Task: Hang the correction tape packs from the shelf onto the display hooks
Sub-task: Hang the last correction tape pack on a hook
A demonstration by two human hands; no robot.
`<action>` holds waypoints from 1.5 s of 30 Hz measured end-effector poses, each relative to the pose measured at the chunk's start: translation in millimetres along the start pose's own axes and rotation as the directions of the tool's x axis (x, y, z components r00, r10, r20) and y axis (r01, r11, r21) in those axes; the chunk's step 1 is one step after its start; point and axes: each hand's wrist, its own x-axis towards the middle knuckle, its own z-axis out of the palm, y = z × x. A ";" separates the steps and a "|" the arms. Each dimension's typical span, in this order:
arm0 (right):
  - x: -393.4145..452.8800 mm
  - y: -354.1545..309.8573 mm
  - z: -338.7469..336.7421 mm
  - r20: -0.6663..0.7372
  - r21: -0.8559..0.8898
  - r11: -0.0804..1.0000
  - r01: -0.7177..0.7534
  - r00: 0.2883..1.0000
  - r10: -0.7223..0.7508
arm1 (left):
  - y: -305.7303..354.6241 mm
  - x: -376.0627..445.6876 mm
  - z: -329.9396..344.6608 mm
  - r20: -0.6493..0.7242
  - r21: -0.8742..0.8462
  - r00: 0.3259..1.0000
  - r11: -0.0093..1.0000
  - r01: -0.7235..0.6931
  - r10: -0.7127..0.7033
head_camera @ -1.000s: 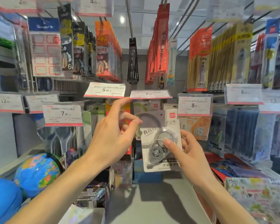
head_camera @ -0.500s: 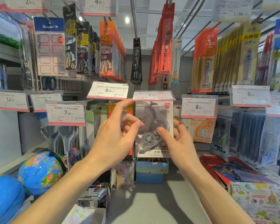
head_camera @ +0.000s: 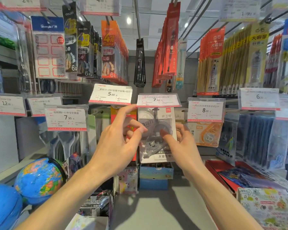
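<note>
A grey-and-white correction tape pack [head_camera: 156, 130] with a clear blister is upright right under the 7.90 price tag [head_camera: 158, 100], its top at the display hook [head_camera: 155, 112]. My right hand [head_camera: 181, 145] grips its right edge, thumb pressed on the blister. My left hand [head_camera: 118, 138] is at the pack's left edge, index finger raised under the price tag, the other fingers curled near the pack. Whether the left fingers touch the pack is unclear. An orange correction tape pack [head_camera: 206, 135] hangs to the right under the 8.00 tag.
Rows of hanging stationery packs fill the hooks above and on both sides. A globe [head_camera: 38, 180] and a blue ball [head_camera: 2, 206] sit at lower left. Small boxes [head_camera: 155, 176] stand on the grey shelf below the pack; printed boxes [head_camera: 264, 205] lie at lower right.
Both hands raised the pack from mid-air below the tags up to the hook under the 7.90 tag. It went from tilted to upright. The left index finger lifted toward the tag.
</note>
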 end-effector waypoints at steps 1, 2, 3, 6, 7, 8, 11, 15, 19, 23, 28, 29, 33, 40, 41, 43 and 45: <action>0.5 1.6 0.0 0.001 -0.006 1.000 0.005 1.000 -0.005 | -1.2 -0.5 0.9 0.005 -0.014 1.000 1.000 0.012 -0.012; 1.4 4.1 0.4 0.000 -0.005 1.000 0.011 1.000 -0.011 | -3.6 -1.3 2.9 0.012 -0.023 1.000 0.999 0.025 -0.025; 1.4 5.8 0.3 -0.004 -0.001 1.000 0.021 1.000 -0.021 | -6.8 -2.5 6.0 0.019 -0.022 0.999 0.999 0.047 -0.046; 0.8 8.5 -1.3 -0.002 0.003 0.996 0.086 0.996 -0.086 | -25.1 -5.2 20.4 -0.022 0.012 0.991 0.991 0.131 -0.131; 0.7 8.2 -2.5 0.004 -0.007 0.995 0.101 0.995 -0.101 | -31.4 -4.5 25.6 -0.046 0.051 0.985 0.985 0.167 -0.165; 0.9 8.2 -4.2 0.015 -0.016 0.993 0.115 0.993 -0.115 | -36.3 -2.7 31.0 -0.061 0.081 0.979 0.976 0.201 -0.197; 3.9 10.0 -6.7 0.028 -0.029 0.990 0.137 0.990 -0.136 | -43.1 3.8 47.6 -0.052 -0.033 0.958 0.960 0.279 -0.280; 8.8 19.3 -8.3 0.053 -0.028 0.993 0.113 0.992 -0.111 | -34.3 5.9 66.1 -0.059 -0.110 0.949 0.947 0.303 -0.310; 11.3 22.0 -7.6 0.071 -0.001 0.998 0.066 0.995 -0.065 | -37.1 7.4 74.4 -0.102 -0.126 0.945 0.946 0.298 -0.311; 18.2 26.5 0.6 0.058 -0.012 0.994 0.107 0.993 -0.106 | -44.1 13.6 79.2 -0.115 -0.110 0.947 0.951 0.288 -0.300; 29.9 36.4 11.9 0.079 -0.080 0.991 0.109 0.992 -0.103 | -69.2 25.8 87.2 -0.128 -0.099 0.949 0.955 0.278 -0.289; 31.5 38.5 14.3 0.067 -0.080 0.990 0.113 0.992 -0.107 | -72.6 27.5 88.5 -0.112 -0.099 0.952 0.957 0.273 -0.284; 38.8 47.5 24.8 0.026 -0.079 0.988 0.134 0.991 -0.132 | -85.6 35.7 94.0 -0.067 -0.108 0.969 0.967 0.232 -0.240; 64.9 50.6 34.1 -0.027 -0.066 0.993 0.095 0.995 -0.097 | -95.7 59.7 112.5 -0.121 -0.174 0.958 0.955 0.238 -0.261; 68.7 51.2 34.3 -0.026 -0.075 0.995 0.070 0.997 -0.072 | -96.3 62.0 114.5 -0.119 -0.188 0.951 0.947 0.262 -0.287; 74.7 53.5 34.5 -0.016 -0.103 0.994 0.030 0.999 -0.032 | -96.8 66.0 116.6 -0.101 -0.209 0.939 0.930 0.303 -0.328; 78.6 55.9 34.1 -0.003 -0.086 0.996 -0.014 1.000 0.014 | -96.5 68.6 119.3 -0.079 -0.246 0.934 0.915 0.321 -0.349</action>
